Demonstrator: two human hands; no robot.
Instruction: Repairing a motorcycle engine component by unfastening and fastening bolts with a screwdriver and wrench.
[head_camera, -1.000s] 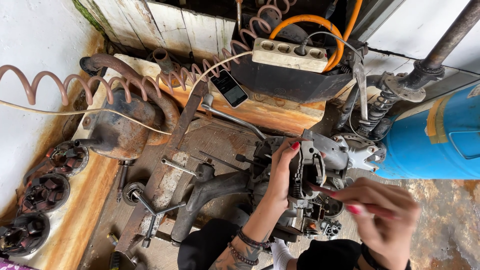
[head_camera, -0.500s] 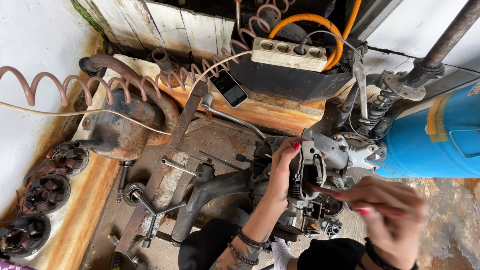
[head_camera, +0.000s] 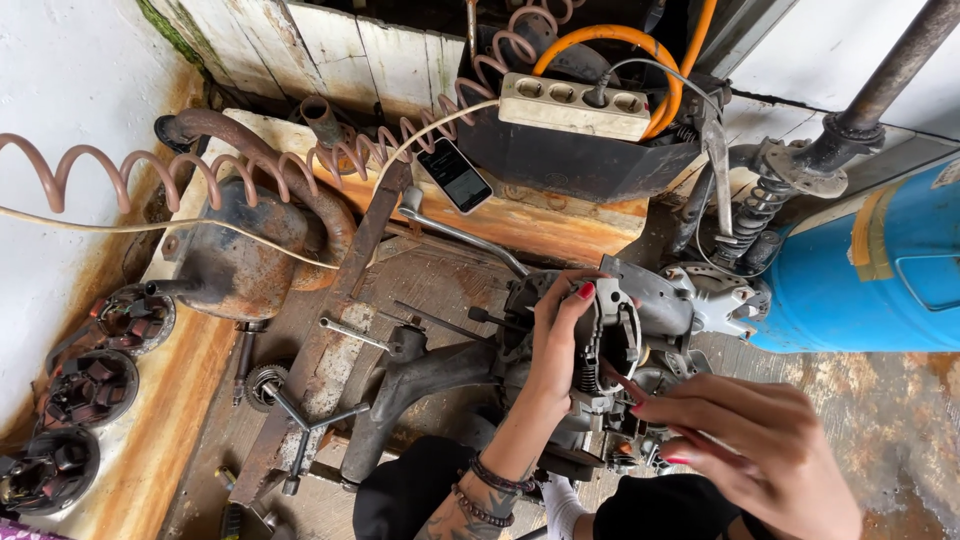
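Left hand (head_camera: 555, 345) grips engine block (head_camera: 610, 350); right hand (head_camera: 745, 445) just beside.

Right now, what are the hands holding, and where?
The left hand grips the top edge of the grey engine part. The right hand only reaches toward it, seemingly empty.

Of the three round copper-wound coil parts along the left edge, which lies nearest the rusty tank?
The top stator coil, right beside the rusty tank. The middle one and bottom one lie progressively farther down the ledge.
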